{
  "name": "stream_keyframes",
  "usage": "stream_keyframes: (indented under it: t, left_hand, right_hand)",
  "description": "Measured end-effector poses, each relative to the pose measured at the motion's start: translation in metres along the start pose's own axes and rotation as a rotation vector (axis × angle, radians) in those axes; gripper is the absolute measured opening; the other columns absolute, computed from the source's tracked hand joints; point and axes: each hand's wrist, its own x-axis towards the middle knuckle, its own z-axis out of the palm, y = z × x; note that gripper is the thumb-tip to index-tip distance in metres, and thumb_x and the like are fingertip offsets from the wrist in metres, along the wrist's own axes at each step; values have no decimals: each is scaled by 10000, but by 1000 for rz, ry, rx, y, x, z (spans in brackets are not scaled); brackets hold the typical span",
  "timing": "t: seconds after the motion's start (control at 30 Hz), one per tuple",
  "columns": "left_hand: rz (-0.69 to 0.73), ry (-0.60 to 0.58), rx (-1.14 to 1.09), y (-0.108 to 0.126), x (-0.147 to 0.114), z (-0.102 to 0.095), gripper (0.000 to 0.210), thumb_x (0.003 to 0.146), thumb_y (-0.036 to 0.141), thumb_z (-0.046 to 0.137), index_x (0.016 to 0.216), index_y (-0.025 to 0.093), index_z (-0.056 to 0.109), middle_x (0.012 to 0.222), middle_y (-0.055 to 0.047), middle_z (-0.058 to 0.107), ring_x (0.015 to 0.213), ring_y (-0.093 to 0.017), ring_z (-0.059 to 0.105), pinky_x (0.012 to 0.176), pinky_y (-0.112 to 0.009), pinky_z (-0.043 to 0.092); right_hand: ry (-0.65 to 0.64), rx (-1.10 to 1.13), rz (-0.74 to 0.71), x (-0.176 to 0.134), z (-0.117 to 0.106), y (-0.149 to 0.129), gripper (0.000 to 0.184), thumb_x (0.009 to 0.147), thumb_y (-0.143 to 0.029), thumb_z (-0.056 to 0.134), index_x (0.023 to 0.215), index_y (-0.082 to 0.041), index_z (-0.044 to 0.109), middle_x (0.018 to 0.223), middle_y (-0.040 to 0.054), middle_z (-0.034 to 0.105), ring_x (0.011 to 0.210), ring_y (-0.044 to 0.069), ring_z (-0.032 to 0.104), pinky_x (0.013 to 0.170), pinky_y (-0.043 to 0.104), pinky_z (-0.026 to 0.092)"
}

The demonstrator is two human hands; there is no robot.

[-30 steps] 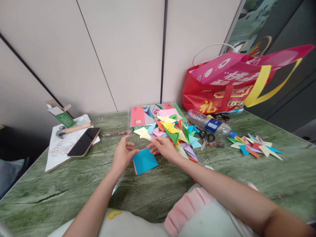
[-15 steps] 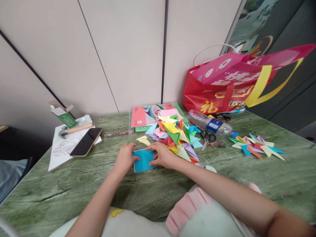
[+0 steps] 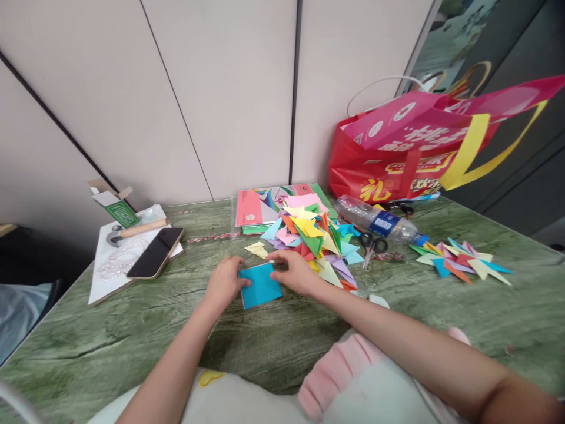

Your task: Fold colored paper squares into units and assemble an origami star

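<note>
A small stack of square paper (image 3: 261, 290), blue on top with a thin pink edge showing at the left, lies on the table in front of me. My left hand (image 3: 225, 281) grips its left side, the thumb resting on the blue face. At the upper right corner is my right hand (image 3: 293, 272), thumb and fingers apart, touching or very near the edge. Just behind the hands, a pale yellow folded paper piece (image 3: 256, 249) sits beside a heap of multicoloured folded paper pieces (image 3: 309, 229).
Packs of coloured paper (image 3: 256, 209) lie behind the heap. Scissors (image 3: 373, 244), a plastic bottle (image 3: 379, 221) and a red bag (image 3: 388, 153) are to the right, with more folded pieces (image 3: 463, 262). On the left are a phone (image 3: 155, 253), a hammer (image 3: 136, 231) and a small box (image 3: 117, 206).
My right thumb and fingers have drawn back from the face of the blue paper to its upper right corner. My left hand keeps its place.
</note>
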Motion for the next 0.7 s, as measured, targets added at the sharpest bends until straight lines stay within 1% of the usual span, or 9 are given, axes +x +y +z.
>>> stream_keyframes:
  t: [0.07,0.13,0.27,0.33,0.47,0.5,0.53,0.6,0.7]
  left_hand:
    - [-5,-3,-9,0,0,0,381,560,233,681,927,169,601,814,-69,611,788,-240,570,635,-286,374]
    - [-9,-3,-28,0,0,0,313,549,238,685,847,169,616,757,-60,607,748,-238,570,601,-282,364]
    - [-9,-7,-89,0,1,0,169,540,243,680,670,177,592,635,-16,593,645,-197,567,524,-252,344]
    - [-13,-23,-219,1,1,-1,164,535,267,678,616,177,569,574,7,579,585,-171,557,499,-240,353]
    - [-124,-94,-764,5,-1,-5,206,509,293,681,603,164,552,487,32,559,481,-133,532,480,-242,408]
    - [-157,-103,-847,7,-2,-7,218,495,291,692,603,161,555,475,35,559,464,-125,527,474,-240,413]
    - [-181,-105,-895,8,-2,-9,229,475,286,707,593,157,559,463,36,558,451,-118,521,467,-235,413]
    - [-203,-95,-921,10,-3,-12,247,440,279,735,563,153,561,438,39,550,427,-106,506,449,-224,400]
    - [-192,-92,-875,8,-2,-13,260,425,287,748,537,155,554,417,44,537,403,-101,484,424,-218,376]
  right_hand:
    - [-31,115,48,1,1,-1,427,574,-123,663,993,-159,595,978,75,613,923,205,566,791,341,466]
    - [-46,166,81,1,2,0,434,563,-147,681,988,-148,592,959,78,621,914,205,574,764,332,480]
    - [6,62,42,2,3,5,391,581,-170,668,967,-167,605,985,73,608,901,204,576,776,352,472]
    - [38,15,18,4,3,8,391,587,-172,662,975,-174,605,1005,72,598,896,198,574,789,355,464]
    - [29,26,34,6,2,12,457,581,-244,692,1013,-152,576,957,80,611,838,185,581,734,329,477]
    - [22,33,43,7,2,12,480,578,-274,699,1021,-146,569,943,83,613,819,181,583,714,321,479]
    - [16,36,52,7,2,12,498,576,-301,703,1028,-144,564,927,83,614,796,176,583,695,314,479]
    - [14,36,70,7,2,12,512,583,-336,700,1039,-149,559,887,75,618,753,167,581,663,302,474]
    - [38,30,73,7,1,11,473,594,-328,695,1018,-161,568,795,45,621,704,155,576,626,279,457]
